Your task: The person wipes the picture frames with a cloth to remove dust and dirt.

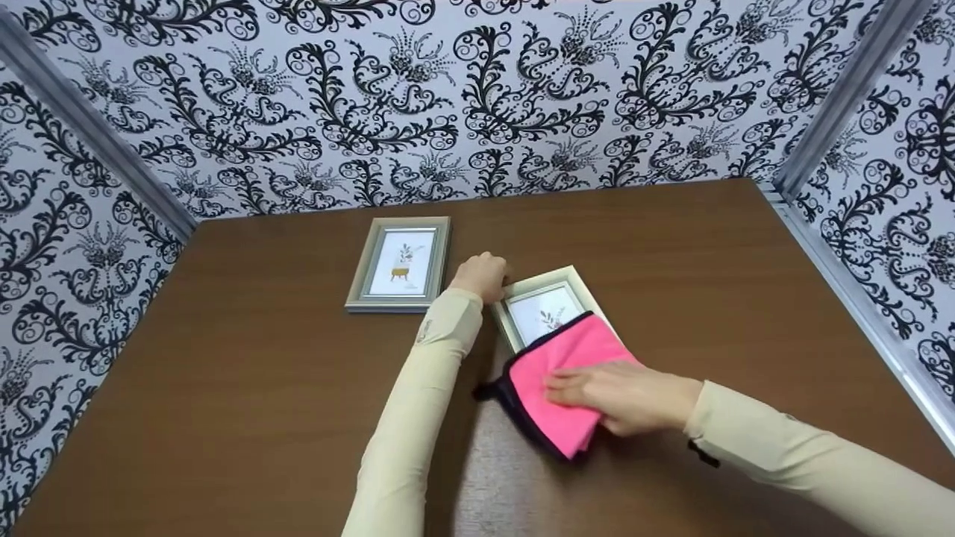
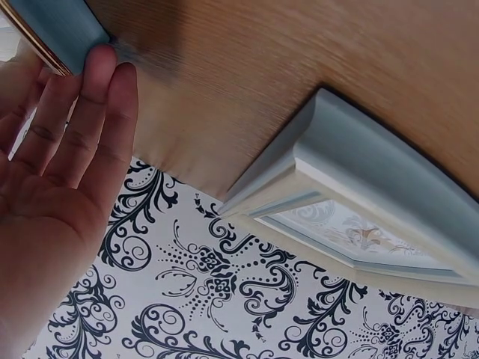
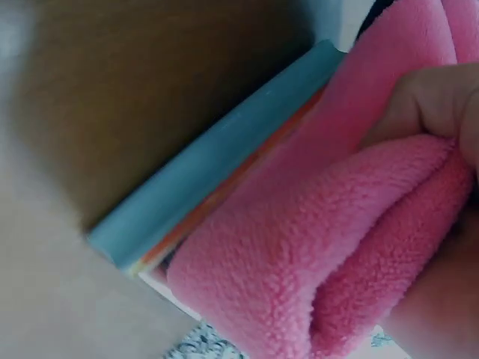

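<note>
A cream picture frame (image 1: 541,309) lies askew on the brown table, its lower part hidden beneath a folded pink cloth (image 1: 563,350) with black edging. My left hand (image 1: 481,277) grips the frame's upper left corner, and the left wrist view has the fingers (image 2: 97,112) up against its side edge. With my right hand (image 1: 623,391) I hold the cloth against the frame's face. The right wrist view gives the thumb pressed into the plush cloth (image 3: 277,224), which bunches into a fold over the frame's blue-grey edge (image 3: 217,161).
A second picture frame (image 1: 359,272) with a plant drawing lies flat just left of my left hand. Behind the brown table (image 1: 261,388) stands a wall (image 1: 477,97) with black scroll patterns. A metal rail (image 1: 858,298) runs along the right side.
</note>
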Action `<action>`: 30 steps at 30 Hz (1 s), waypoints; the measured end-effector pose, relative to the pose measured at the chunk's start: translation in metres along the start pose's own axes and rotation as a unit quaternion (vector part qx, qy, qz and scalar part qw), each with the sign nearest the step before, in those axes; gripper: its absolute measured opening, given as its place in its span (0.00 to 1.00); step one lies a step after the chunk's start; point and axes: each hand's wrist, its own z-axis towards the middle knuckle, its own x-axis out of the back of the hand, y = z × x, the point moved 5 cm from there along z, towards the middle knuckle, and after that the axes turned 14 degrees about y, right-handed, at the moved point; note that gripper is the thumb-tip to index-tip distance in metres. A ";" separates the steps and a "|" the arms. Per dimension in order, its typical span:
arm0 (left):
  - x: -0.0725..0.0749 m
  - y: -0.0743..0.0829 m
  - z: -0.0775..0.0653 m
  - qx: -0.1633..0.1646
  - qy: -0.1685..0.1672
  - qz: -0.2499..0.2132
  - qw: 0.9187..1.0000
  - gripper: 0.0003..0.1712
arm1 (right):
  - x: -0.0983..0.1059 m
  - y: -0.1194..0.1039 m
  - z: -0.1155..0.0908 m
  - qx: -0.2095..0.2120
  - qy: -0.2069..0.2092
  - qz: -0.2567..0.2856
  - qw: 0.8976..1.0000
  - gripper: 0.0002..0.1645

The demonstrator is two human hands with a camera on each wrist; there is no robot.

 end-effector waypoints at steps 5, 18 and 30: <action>0.002 0.001 0.001 -0.005 -0.001 0.003 1.000 0.08 | -0.009 0.002 0.007 -0.019 -0.006 -0.036 0.999 0.31; 0.004 0.003 0.000 0.022 -0.002 0.020 1.000 0.07 | -0.020 0.052 0.070 -0.120 -0.036 0.024 0.992 0.42; 0.008 0.001 -0.001 0.022 0.005 0.025 0.999 0.08 | -0.002 0.026 0.042 0.012 0.047 0.011 0.999 0.25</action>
